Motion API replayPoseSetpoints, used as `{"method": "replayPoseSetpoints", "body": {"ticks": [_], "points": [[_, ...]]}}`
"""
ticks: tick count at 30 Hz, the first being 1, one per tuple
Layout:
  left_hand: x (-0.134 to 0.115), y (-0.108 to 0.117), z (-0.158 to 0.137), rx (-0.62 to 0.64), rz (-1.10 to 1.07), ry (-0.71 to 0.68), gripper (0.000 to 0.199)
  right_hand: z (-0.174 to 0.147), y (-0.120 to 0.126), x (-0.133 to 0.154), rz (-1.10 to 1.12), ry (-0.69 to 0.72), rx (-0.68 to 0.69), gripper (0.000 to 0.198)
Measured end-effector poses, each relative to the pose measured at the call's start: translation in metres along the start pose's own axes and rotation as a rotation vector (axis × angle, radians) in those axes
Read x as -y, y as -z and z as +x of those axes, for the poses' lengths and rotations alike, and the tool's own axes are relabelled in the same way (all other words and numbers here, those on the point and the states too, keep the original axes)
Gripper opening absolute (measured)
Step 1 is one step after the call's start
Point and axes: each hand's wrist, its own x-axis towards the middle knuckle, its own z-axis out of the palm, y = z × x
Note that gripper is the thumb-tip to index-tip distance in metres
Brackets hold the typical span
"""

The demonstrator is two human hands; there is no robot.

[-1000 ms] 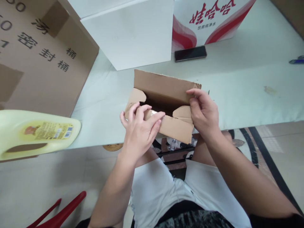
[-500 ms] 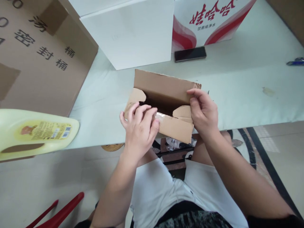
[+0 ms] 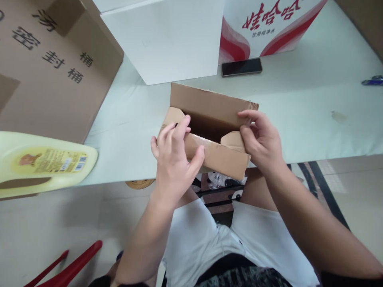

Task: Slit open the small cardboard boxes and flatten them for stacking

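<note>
A small brown cardboard box (image 3: 218, 156) stands at the table's near edge with its top flaps raised and its dark inside showing. The long far flap tilts up and back, while the near flap leans toward me with a shiny strip of tape along its edge. My left hand (image 3: 176, 153) rests over the box's left near corner, fingers and thumb apart. At the right end, my right hand (image 3: 261, 137) has its thumb and fingers closed on the box's edge beside the short side flap. The bottom of the box is too dark to make out.
A black phone (image 3: 241, 67) lies behind the box, before a white box (image 3: 170, 44) and a red-and-white carton (image 3: 269, 34). To the left stand a large carton (image 3: 60, 83) and a yellow bottle (image 3: 44, 161). Pens (image 3: 372, 81) lie far right.
My left hand has lifted its fingers off the near flap and spread its thumb away. The right hand keeps its hold at the right end, and the near flap tilts slightly differently.
</note>
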Motion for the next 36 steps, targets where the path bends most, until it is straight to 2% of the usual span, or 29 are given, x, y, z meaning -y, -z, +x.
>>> {"method": "replayPoseSetpoints", "body": {"ticks": [3, 7, 8, 12, 15, 17, 19, 21, 25, 26, 28, 31, 33, 34, 36], "points": [[-0.005, 0.016, 0.006, -0.033, 0.057, -0.049, 0.050, -0.001, 0.002, -0.001, 0.036, 0.010, 0.041, 0.034], [0.005, 0.045, -0.002, 0.020, 0.084, -0.237, 0.018, 0.001, 0.005, 0.001, -0.068, 0.095, 0.042, 0.033], [0.010, 0.052, -0.007, 0.041, 0.100, -0.286, 0.015, 0.002, 0.006, 0.002, -0.091, 0.119, 0.057, 0.034], [0.025, 0.067, -0.032, 0.039, 0.074, -0.396, 0.033, 0.003, 0.011, 0.010, -0.125, 0.158, 0.139, 0.041], [0.026, 0.067, -0.047, -0.005, 0.055, -0.392, 0.037, 0.000, 0.017, 0.025, -0.201, 0.095, 0.211, 0.041], [0.021, 0.066, -0.055, -0.028, 0.051, -0.367, 0.039, -0.003, 0.020, 0.037, -0.265, 0.067, 0.278, 0.033], [0.016, 0.067, -0.060, -0.034, 0.009, -0.326, 0.041, -0.007, 0.022, 0.047, -0.288, 0.065, 0.316, 0.022], [0.012, 0.070, -0.063, -0.047, -0.104, -0.249, 0.040, -0.010, 0.025, 0.054, -0.235, 0.088, 0.291, 0.020], [0.020, 0.080, -0.061, -0.138, -0.475, 0.045, 0.034, -0.015, 0.037, 0.057, -0.053, 0.146, 0.246, 0.022], [0.026, 0.082, -0.059, -0.141, -0.529, 0.133, 0.038, -0.017, 0.041, 0.057, -0.032, 0.148, 0.275, 0.022], [0.037, 0.084, -0.054, -0.101, -0.512, 0.316, 0.058, -0.022, 0.049, 0.057, -0.013, 0.150, 0.353, 0.020], [0.046, 0.081, -0.049, 0.088, -0.434, 0.514, 0.088, -0.030, 0.054, 0.056, 0.023, 0.167, 0.413, 0.016], [0.043, 0.074, -0.049, 0.199, -0.427, 0.547, 0.103, -0.035, 0.055, 0.055, 0.048, 0.165, 0.398, 0.015], [0.041, 0.070, -0.050, 0.209, -0.430, 0.538, 0.108, -0.037, 0.056, 0.054, 0.054, 0.155, 0.383, 0.014], [0.036, 0.063, -0.052, 0.148, -0.441, 0.505, 0.114, -0.039, 0.056, 0.053, 0.068, 0.130, 0.340, 0.014]]}}
